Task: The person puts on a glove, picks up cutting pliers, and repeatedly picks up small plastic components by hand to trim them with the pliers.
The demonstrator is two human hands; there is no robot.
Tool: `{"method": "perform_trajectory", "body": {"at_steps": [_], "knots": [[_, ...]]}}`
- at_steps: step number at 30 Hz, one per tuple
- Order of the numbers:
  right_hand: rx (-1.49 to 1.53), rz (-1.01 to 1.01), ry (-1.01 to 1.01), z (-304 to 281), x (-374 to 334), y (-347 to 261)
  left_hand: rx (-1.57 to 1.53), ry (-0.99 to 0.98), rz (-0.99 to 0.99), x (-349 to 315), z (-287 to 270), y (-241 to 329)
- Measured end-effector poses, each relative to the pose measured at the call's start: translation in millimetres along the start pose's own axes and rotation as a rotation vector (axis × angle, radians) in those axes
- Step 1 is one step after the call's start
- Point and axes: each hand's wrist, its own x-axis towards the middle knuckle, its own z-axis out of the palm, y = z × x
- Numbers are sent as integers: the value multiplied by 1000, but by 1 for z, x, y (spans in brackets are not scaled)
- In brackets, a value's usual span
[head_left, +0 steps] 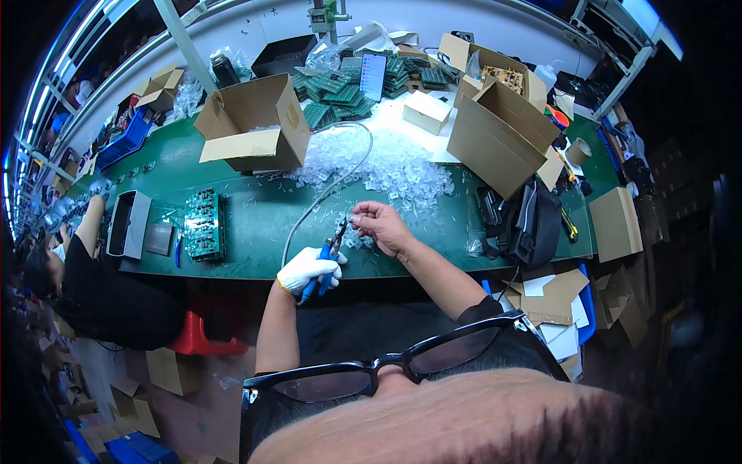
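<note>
the person sits at a green table point(255, 224) and trims small clear plastic parts with a cutter. the step in hand seems to be the cutting itself: one small piece is held up to the tool, and the blades are just at it.

the left hand point(309, 271) wears a white glove and is closed around the blue handles of the cutting pliers point(331, 251). the tip of the pliers points up and to the right, toward the other hand. if the blades are already pressed together, the picture does not show; they are too small to tell.

the right hand point(380, 226) is bare. its fingers are pinched together on a small clear plastic piece point(354, 222), which it holds just above the table edge, touching or almost touching the tip of the pliers. the two hands are close to each other, the left one lower and nearer to the body.

both forearms come from the lower edge, with the elbows bent and the wrists over the front of the table. a grey cable point(325, 193) runs from near the pliers up across the table.

behind the hands lies a wide heap of clear plastic pieces point(394, 166), and a few lie just under the right hand.

the next move probably calls for a steady right hand and a short, firm squeeze of the left one, so that only the unwanted part is cut.
</note>
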Motion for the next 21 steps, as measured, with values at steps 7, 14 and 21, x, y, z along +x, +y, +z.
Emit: {"method": "perform_trajectory", "body": {"at_steps": [7, 14, 21], "knots": [[-156, -134, 26, 4, 1, 7, 0, 3, 4, -1, 1, 0], [-250, -177, 58, 4, -1, 10, -33, -9, 14, 0, 0, 0], [-349, -203, 61, 4, -4, 11, 58, 71, 6, -2, 10, 3]]}}
